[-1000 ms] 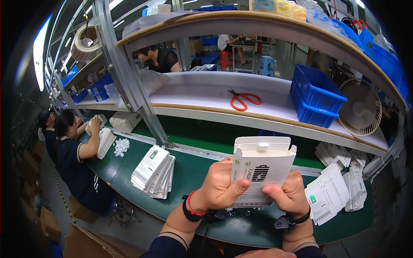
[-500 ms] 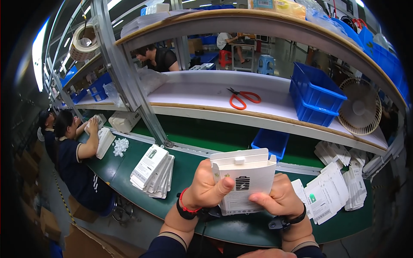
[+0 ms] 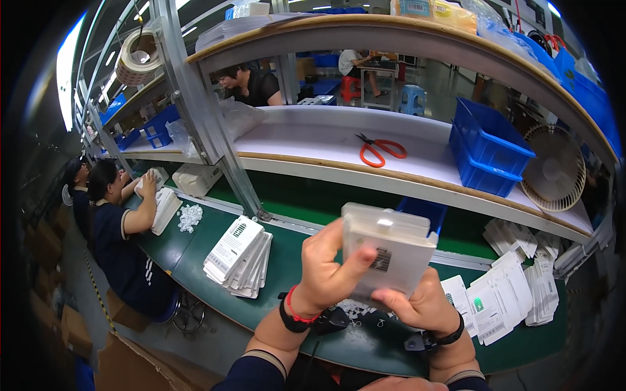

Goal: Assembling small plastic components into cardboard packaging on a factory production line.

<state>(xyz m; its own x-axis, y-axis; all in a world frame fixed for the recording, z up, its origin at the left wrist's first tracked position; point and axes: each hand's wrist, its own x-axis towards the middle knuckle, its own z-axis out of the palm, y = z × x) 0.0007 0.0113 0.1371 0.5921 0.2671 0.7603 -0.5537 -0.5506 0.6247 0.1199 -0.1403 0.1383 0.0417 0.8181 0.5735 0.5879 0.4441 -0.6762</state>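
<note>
Table with a smooth dark green top (image 3: 285,277) curves across the lower half of the frame. Above it runs a long white shelf with a wooden edge (image 3: 306,133), carrying two nested blue plastic bins (image 3: 489,171) and a round cream-coloured fan (image 3: 554,166) at the right. A fanned spread of flat white printed cartons (image 3: 502,296) covers the table at lower right; a leaning stack of similar white cartons (image 3: 238,251) sits left of centre.

Just right of centre, raised over the table, is a white paperboard carton with a black printed mark (image 3: 399,262), blurred at its upper end. Its long axis runs roughly up the frame, and it lies between the two hands, touching both, so neither is nearer. The bare left hand (image 3: 328,268) has its grip closed on the upper left side, thumb across the front face. The bare right hand (image 3: 422,305) grips the lower right corner, thumb on the front; the fingers behind are hidden.

Smaller still are the red-handled shears (image 3: 372,143) on the shelf, then small white scraps (image 3: 355,319) on the table below the carton.
</note>
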